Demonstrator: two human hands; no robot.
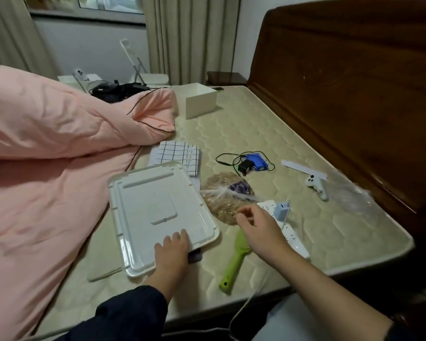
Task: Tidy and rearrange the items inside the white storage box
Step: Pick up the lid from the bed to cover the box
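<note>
The left hand [172, 252] lies flat with straight fingers on the white lid [161, 212] near the bed's front edge, and the right hand [256, 223], fingers loosely curled, seems to pinch the tied bag [228, 193], though I cannot tell surely; a careless pull could tear it, or drag the power strip [284, 226] off that edge. I count one white storage box [198, 100] at the far edge, one lid, one green brush [235, 260], one bag, one strip.

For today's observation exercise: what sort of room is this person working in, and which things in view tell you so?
Most likely a bedroom. The person works over a bare quilted mattress with a dark wooden headboard along one side, a pink duvet is pushed back on it, and curtains hang by a window.
</note>
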